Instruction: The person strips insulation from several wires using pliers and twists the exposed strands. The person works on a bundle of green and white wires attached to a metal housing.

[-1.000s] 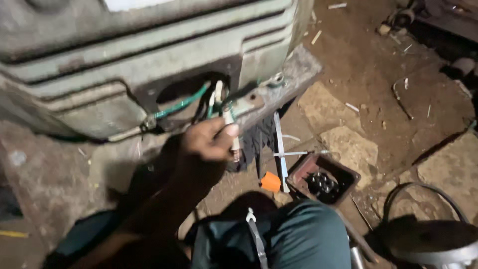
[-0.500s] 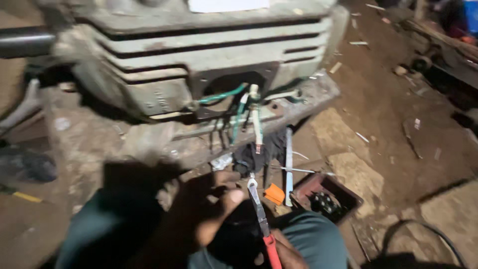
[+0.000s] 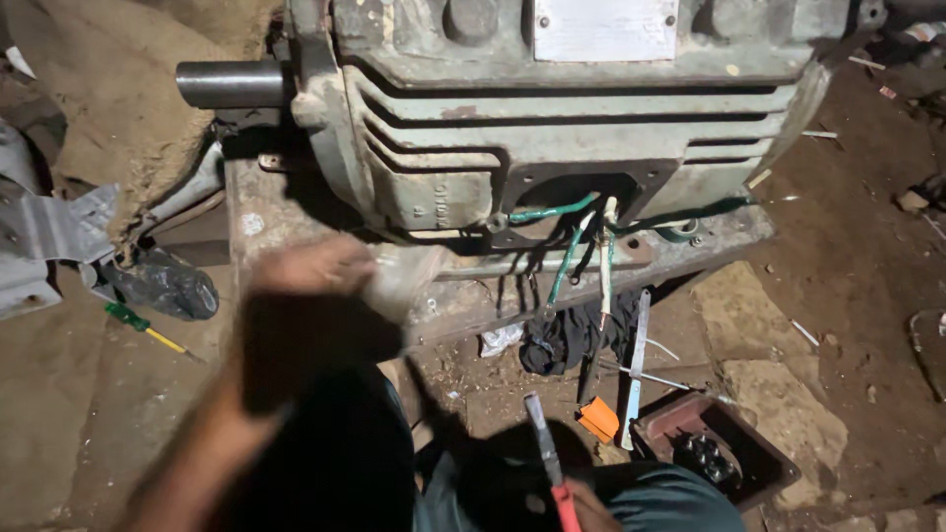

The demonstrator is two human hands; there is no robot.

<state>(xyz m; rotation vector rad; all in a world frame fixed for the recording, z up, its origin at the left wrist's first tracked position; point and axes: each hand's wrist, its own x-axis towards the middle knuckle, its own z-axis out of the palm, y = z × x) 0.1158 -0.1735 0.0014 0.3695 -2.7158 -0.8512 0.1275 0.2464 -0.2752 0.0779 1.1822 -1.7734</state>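
Motor housing (image 3: 552, 108), grey-green, ribbed and dusty, fills the top of the head view, with a bare steel shaft (image 3: 232, 84) sticking out on its left side. A dark square opening low in its face lets out a bundle of wires (image 3: 567, 246), some green, some pale, some black, which hang down over the flat base plate (image 3: 473, 296) under the motor.

The left hand (image 3: 315, 291) is raised in front of the base plate, left of the wires and apart from them. It is motion-blurred; it grips a pale crumpled thing (image 3: 399, 281), cloth or paper, though how the fingers close on it cannot be told. The right hand (image 3: 591, 507) shows only partly at the bottom edge, wrapped around the red handles of a pair of pliers (image 3: 547, 463) whose grey nose points up toward the wires without reaching them.

On the dirt floor below the wires lie a dark rag (image 3: 557, 340), a thin metal strip (image 3: 636, 369), a small orange piece (image 3: 598, 419) and a rusty red box (image 3: 714, 448) holding dark parts. Far left, a screwdriver with a green and yellow handle (image 3: 143, 330) lies beside a black bundle (image 3: 163, 286). The person's knee in blue-grey cloth (image 3: 680, 498) sits at the bottom
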